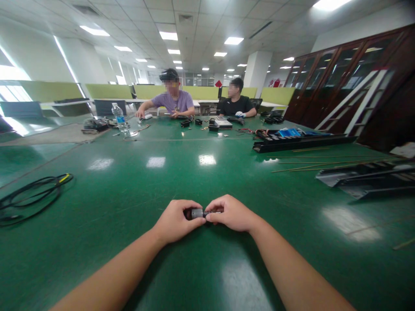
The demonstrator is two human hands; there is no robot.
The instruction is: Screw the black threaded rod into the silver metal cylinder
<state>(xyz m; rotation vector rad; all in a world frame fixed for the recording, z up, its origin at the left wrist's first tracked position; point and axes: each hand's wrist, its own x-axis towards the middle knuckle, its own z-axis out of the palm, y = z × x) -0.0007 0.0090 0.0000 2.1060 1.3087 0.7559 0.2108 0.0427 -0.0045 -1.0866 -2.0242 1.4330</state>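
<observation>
Silvery cylinder [197, 213] is gripped by both hands [177, 220] over a glossy green office table [155, 181].

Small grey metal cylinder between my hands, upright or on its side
On its side: the grey metal cylinder points sideways from left hand toward right hand.

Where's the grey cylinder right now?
Head view, below centre: the cylinder is in the left grip, over the green table, with the right grip at its right end.
</observation>
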